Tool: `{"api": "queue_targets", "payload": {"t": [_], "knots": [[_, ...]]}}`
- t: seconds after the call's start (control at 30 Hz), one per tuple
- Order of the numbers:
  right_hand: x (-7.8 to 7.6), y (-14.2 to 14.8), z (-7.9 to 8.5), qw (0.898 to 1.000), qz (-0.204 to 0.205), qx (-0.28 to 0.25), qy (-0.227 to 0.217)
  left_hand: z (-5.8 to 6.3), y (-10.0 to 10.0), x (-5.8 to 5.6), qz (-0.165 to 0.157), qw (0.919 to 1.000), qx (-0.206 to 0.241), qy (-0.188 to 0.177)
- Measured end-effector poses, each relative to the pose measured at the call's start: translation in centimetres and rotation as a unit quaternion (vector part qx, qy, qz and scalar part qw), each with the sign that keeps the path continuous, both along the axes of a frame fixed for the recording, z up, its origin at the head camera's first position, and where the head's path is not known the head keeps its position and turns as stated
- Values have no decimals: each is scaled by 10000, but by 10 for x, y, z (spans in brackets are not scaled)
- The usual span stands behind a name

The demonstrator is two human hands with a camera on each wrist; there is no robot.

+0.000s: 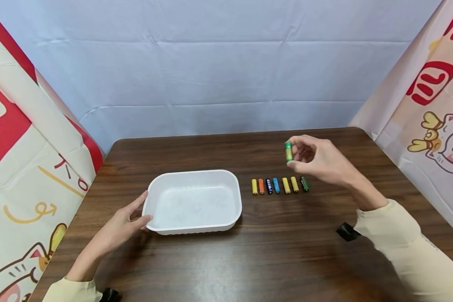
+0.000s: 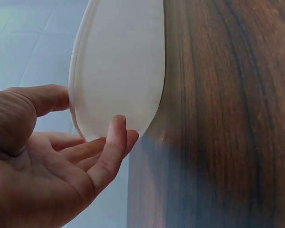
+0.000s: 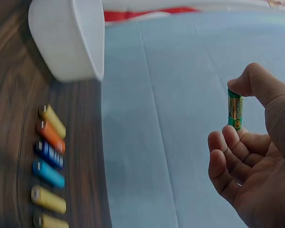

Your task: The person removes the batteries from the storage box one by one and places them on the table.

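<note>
My right hand pinches a green and gold battery end to end between thumb and fingertips, raised above the table. In the right wrist view the same battery stands upright between thumb and fingers. Below it, several batteries lie side by side in a row: yellow, orange, dark blue, light blue and, at the right end, a dark green one. My left hand grips the left end of a white plastic basin, thumb at the rim and the other fingers against its outer wall.
The basin sits left of the battery row on a dark wood-grain table. A pale cloth hangs behind the table's far edge. Printed cloths hang at both sides. Black wrist straps show at both sleeves.
</note>
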State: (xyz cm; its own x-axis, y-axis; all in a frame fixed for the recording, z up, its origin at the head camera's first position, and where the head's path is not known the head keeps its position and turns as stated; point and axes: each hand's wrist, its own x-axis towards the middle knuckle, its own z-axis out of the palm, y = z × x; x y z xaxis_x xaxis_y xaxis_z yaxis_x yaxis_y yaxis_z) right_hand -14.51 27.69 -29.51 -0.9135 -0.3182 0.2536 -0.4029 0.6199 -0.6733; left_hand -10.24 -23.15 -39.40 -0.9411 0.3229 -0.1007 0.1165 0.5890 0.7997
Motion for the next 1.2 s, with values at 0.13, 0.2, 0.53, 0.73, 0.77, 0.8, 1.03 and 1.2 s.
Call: {"api": "queue_targets", "payload": {"t": [0.13,0.2,0.53,0.73,0.77,0.8,1.03,1.2], "knots": [[0,25,-5,9996,-278,61,51,0,0,0,2,10000,-43,53],[-1,36,-8,9993,-372,78,54,0,0,0,-23,9999,-64,83],[-7,78,-41,9992,-235,20,-310,1,0,0,-2,9999,-144,72],[-10,93,-64,9974,-238,96,-680,2,1,1,27,9999,-138,64],[-11,95,-68,9970,-255,138,-712,3,1,1,45,9999,-123,53],[-12,97,-71,9969,-246,190,-722,3,1,2,49,9999,-124,59],[-13,105,-89,9949,-169,266,-963,3,1,1,17,9999,-142,92],[-15,110,-100,9925,-112,537,-1089,3,1,1,11,9998,-184,69]]}}
